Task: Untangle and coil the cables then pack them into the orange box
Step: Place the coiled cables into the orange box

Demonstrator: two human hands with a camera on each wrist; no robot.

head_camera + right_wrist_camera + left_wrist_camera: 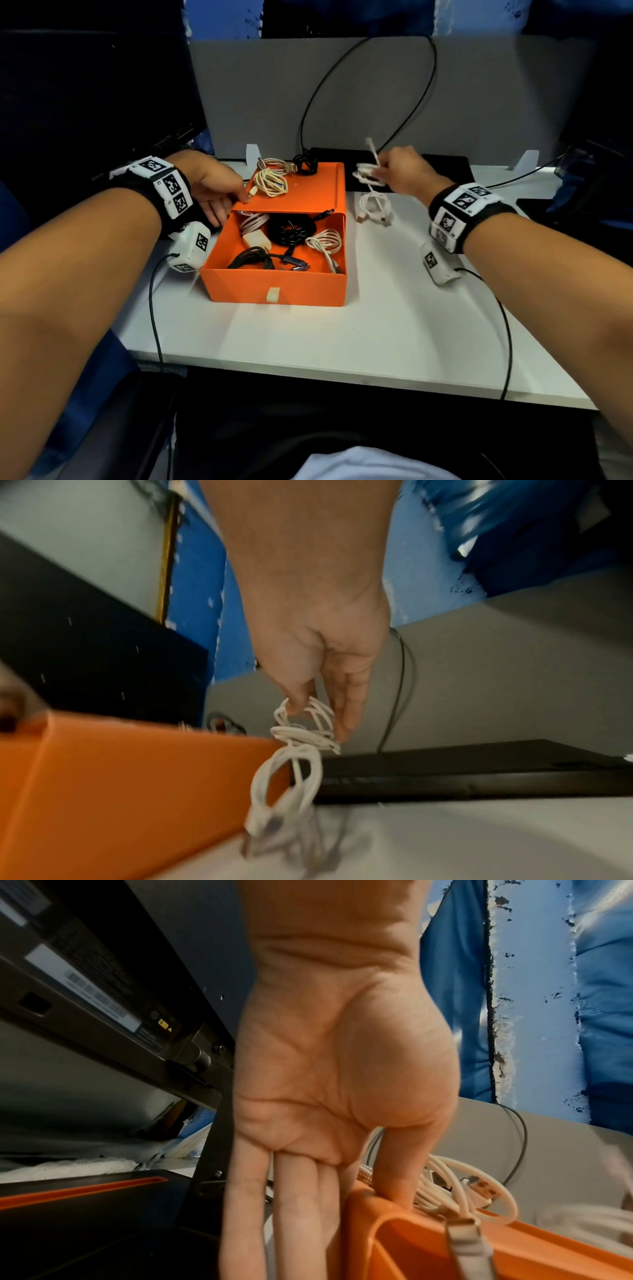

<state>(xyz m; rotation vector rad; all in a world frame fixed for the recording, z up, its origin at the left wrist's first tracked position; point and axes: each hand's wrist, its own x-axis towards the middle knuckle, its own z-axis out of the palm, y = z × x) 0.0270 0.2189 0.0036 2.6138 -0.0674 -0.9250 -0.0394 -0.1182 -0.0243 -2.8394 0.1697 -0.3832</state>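
My left hand (214, 186) rests at the far left corner of the orange cardboard box (274, 284), which sits on the white surface (376, 325) in front of me. From the left wrist view, my fingers (294, 1204) run straight down the box's outer side while the thumb lies on top of the orange sleeve (308, 192), so the hand is flat against the box rather than curled round it.

The box's drawer is pulled toward me and stands open. Inside lie a coiled black cable (291, 229), a cream coiled cable (325, 243), a second black cable bundle (253, 262), a pale pink-white cable (253, 221) and a cream square charger block (257, 241). On top of the sleeve sit a cream coiled cable (270, 181), a silver braided cable (274, 164) and a small black knotted cable (305, 166).

My right hand (404, 174) is raised above the surface to the right of the box, thumb and fingers (346, 712) pinching a tangled white cable (368, 171). Part of it is bunched at my fingertips, and a loop hangs below with its plugs near the surface; the lower end is blurred.

Behind stands a grey divider panel (479, 96) with a thin black cord (421, 85) looping across it, and a flat black device (459, 164) lies at its foot.
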